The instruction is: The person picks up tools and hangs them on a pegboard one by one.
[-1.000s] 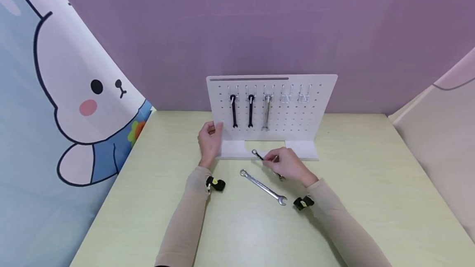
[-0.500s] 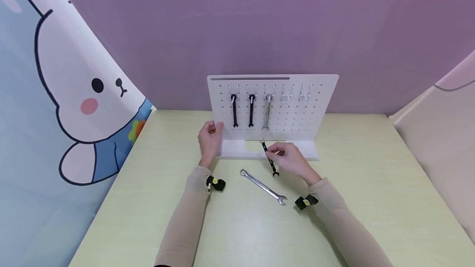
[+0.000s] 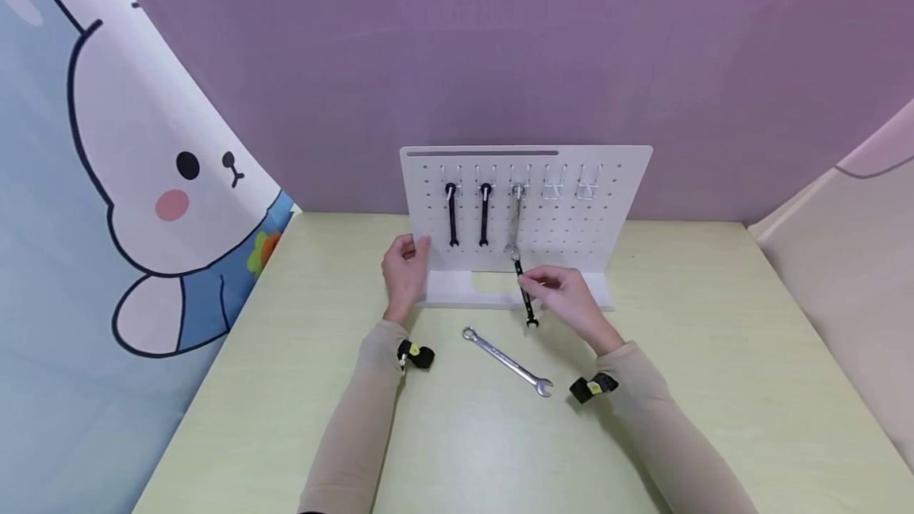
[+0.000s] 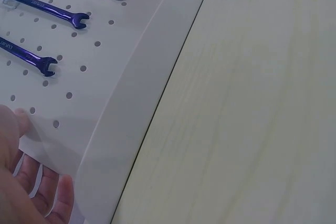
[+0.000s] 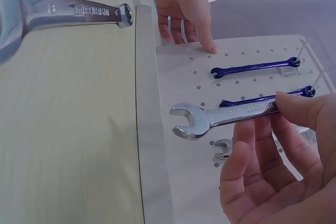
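Left hand (image 3: pixel 405 274): we grip pegboard (image 3: pixel 543 222) edge, likely bracing it
Right hand (image 3: pixel 569 300): fingers pinch wrench (image 5: pixel 236 113) before pegboard, likely keeping ends free

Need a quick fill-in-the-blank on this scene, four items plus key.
1. The left hand grips the pegboard at its ____ edge in the head view.
2. In total, ____ hanging wrenches are on the board.
3. Of those, ____ are dark.
4. Of its ring and open ends, the wrench in the right hand has its ____ end higher in the head view.

Missing words: left; three; two; ring
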Action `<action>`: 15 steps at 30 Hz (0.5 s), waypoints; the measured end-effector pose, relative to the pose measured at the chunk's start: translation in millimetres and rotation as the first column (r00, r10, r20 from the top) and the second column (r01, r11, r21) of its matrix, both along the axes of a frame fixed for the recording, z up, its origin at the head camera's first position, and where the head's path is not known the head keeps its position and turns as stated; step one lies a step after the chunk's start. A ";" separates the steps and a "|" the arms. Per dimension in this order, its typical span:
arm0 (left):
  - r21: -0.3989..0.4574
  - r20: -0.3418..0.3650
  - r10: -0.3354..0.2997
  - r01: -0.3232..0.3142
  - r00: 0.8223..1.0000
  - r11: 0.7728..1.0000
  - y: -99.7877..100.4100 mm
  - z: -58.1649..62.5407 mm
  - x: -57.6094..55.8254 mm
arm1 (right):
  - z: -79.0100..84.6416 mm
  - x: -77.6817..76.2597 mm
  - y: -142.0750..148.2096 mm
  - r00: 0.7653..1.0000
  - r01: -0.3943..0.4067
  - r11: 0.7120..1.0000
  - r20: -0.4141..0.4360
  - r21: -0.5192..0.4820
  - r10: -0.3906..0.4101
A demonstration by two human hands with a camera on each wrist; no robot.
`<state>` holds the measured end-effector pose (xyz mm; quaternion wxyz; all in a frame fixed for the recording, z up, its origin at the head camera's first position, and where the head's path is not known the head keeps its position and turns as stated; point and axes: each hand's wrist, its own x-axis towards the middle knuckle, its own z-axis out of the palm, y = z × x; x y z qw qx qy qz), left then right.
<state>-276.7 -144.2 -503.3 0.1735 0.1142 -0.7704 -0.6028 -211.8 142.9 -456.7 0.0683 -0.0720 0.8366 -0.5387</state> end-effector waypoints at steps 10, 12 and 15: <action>0.001 -0.006 -0.004 0.004 1.000 1.000 0.2 -1.2 -1.0 | 3.3 -2.9 0.6 0.999 0.048 0.996 0.010 -0.072 -0.047; 0.001 -0.008 -0.003 0.003 1.000 1.000 0.6 -1.3 -1.1 | 3.8 -3.5 0.6 0.999 0.053 0.996 0.014 -0.073 -0.052; 0.002 -0.008 -0.001 0.002 1.000 1.000 0.9 -1.1 -1.0 | 4.4 -4.3 0.5 0.998 0.065 0.995 0.017 -0.073 -0.064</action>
